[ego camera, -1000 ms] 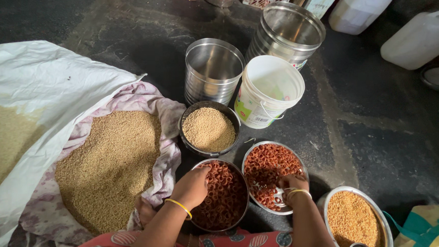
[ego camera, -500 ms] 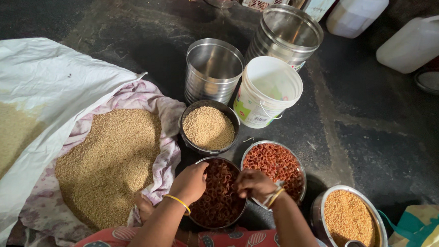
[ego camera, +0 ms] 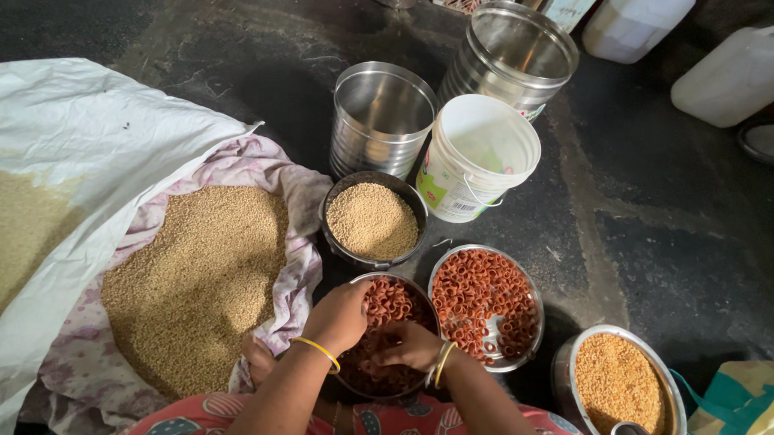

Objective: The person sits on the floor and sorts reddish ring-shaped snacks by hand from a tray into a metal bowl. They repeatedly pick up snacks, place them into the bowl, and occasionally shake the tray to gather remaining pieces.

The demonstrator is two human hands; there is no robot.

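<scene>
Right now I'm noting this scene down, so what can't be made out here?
- Head view: the dark bowl of red rings is half hidden by both hands.
- Right hand: palm faces down, grip unclear.
- Left hand: fingers buried in rings.
- Grain bowl: cut off by the bottom edge.

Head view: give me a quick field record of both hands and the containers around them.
left hand: on near rim of dark bowl of red ring snacks
right hand: inside the same bowl, on the rings
steel plate of red rings: right of bowl, partly bare
bowl of grain: beyond the hands
grain heap on floral cloth: left
white plastic bucket: empty-looking
steel canisters: behind, open
steel bowl of lentils: far right
</scene>
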